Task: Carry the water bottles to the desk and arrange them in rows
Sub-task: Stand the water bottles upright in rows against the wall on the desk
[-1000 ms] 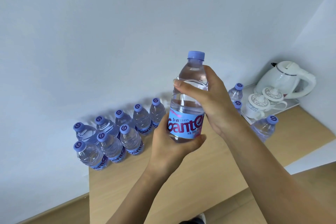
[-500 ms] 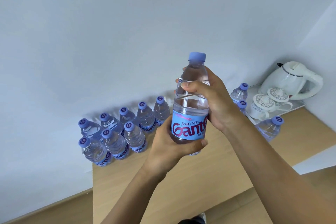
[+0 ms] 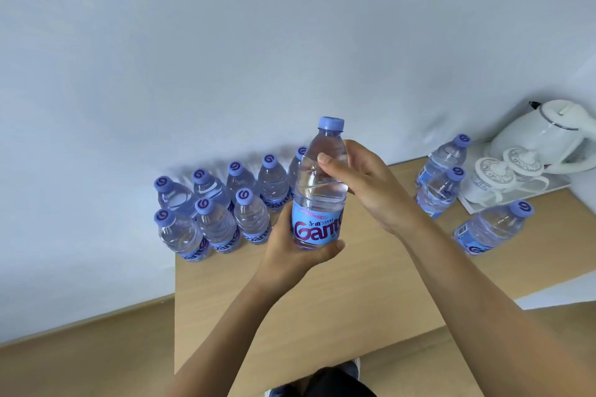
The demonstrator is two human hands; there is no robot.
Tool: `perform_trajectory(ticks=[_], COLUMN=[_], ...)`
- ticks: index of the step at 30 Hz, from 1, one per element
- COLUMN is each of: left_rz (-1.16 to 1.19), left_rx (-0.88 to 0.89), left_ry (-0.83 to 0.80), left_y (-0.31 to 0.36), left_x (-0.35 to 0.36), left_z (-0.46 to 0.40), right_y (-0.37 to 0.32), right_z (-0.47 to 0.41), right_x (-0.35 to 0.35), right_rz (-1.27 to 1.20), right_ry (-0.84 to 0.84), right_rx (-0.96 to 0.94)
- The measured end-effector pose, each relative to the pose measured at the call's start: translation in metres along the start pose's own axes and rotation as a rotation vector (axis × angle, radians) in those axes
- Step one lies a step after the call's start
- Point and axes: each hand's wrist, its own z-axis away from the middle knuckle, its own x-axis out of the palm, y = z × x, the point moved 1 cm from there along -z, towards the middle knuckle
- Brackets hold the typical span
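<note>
Plain pale blue-white wall (image 3: 225, 42) fills the upper view; no marks or fittings on it. A second wall (image 3: 577, 51) meets it at the right, forming a corner. Light is soft and even, with faint shadow low on the wall behind the desk. Light wood desk (image 3: 322, 316) stands against the wall, its left edge square and straight. Floor (image 3: 80, 361) is tan, wood-toned, meeting the wall along a slanting line at lower left. In the right corner of the desk a white tray (image 3: 561, 185) carries a white kettle (image 3: 545, 135) and two lidded cups (image 3: 493, 177).
</note>
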Motion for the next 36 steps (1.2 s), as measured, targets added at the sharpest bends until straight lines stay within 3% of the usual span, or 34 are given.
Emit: perform_trajectory(ticks=[10, 22, 36], left_rz=[-0.182, -0.155, -0.175], left_rx=[-0.066, -0.179, -0.168], left_ry=[0.066, 0.081, 0.288], left_y=[-0.084, -0.150, -0.176], left_x=[-0.016, -0.008, -0.001], left_z=[-0.014, -0.012, -0.022], right_y=[0.066, 0.117, 0.148], right_z=[-0.001, 0.014, 0.020], right_x=[0.011, 0.013, 0.024], right_rz=[0.218, 0.356, 0.506], right_ry=[-0.163, -0.271, -0.319], right_rx=[0.091, 0.181, 0.077])
